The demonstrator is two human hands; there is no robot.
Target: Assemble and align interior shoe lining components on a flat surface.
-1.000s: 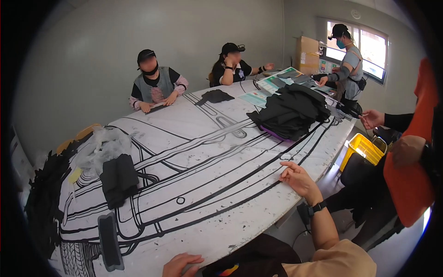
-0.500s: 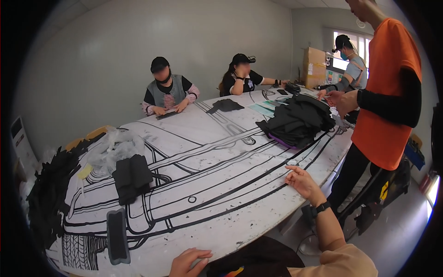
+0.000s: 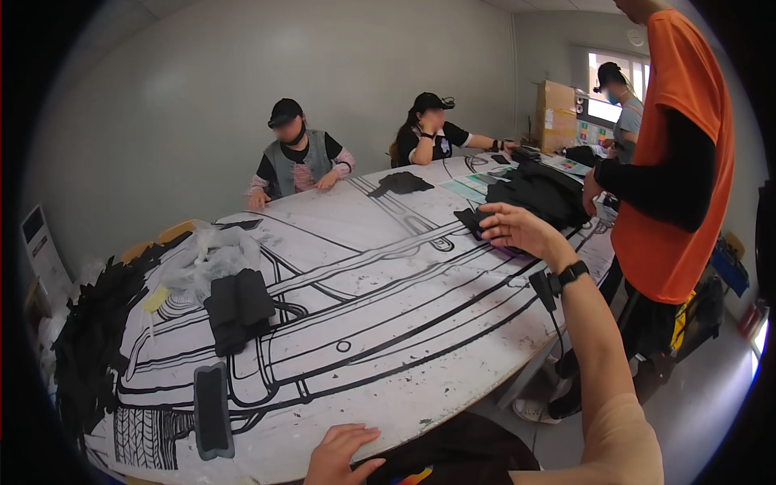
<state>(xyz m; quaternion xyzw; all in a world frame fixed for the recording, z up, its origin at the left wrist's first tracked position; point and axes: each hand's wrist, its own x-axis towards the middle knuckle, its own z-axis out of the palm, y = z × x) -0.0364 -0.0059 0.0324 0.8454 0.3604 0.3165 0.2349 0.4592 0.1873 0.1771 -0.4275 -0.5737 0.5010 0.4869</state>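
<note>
My left hand [image 3: 343,454] rests at the near edge of the white table [image 3: 420,356], fingers stretched out and nothing in them. Raised over the table's right side, my right hand [image 3: 525,233] has its fingers loosely extended and holds nothing. In this view it overlaps a heap of black fabric-like pieces [image 3: 541,192]; whether it touches them I cannot tell. To the left of my left hand lies a long black piece with a grey rim [image 3: 212,411]. Beyond that piece sits a folded black stack [image 3: 238,311].
A clear plastic bag [image 3: 214,260] lies at the table's left, beside a large pile of dark pieces [image 3: 93,347]. A smaller black piece [image 3: 404,183] lies mid-table. Two people sit across; a person in orange [image 3: 675,162] stands close on my right. Black lines cover the tabletop.
My right hand has risen and reached forward to the dark heap. The person in orange has drawn a hand back. The seated person at left has shifted a dark strip leftward.
</note>
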